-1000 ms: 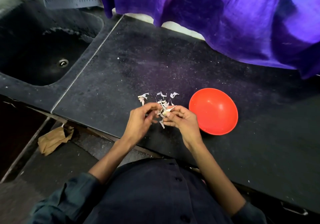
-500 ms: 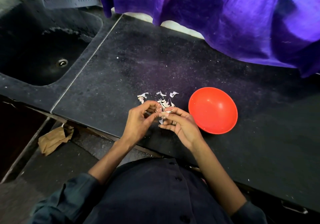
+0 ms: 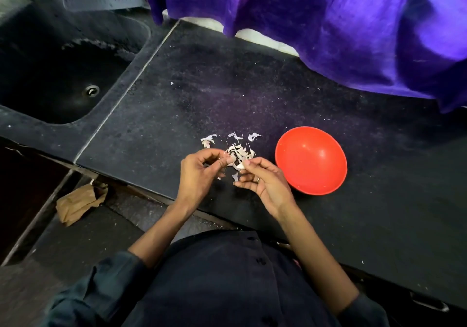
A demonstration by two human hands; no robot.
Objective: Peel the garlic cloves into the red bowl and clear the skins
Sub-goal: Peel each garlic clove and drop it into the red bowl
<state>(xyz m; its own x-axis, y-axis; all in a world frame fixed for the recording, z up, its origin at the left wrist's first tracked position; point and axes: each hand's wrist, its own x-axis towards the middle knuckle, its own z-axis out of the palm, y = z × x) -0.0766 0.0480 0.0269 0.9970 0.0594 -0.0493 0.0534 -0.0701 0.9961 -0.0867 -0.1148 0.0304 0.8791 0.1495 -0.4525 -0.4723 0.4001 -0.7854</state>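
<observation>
Head view: garlic clove [image 3: 239,166] was pinched in right hand [image 3: 262,181]; left hand [image 3: 199,172] was curled beside it for stripping. Skins [image 3: 237,150] were heaped on tabletop [image 3: 177,99]; red bowl [image 3: 310,160] was kept near for receiving cloves.

You will find no readable text, label, brand, number or sign anywhere in this view.
</observation>
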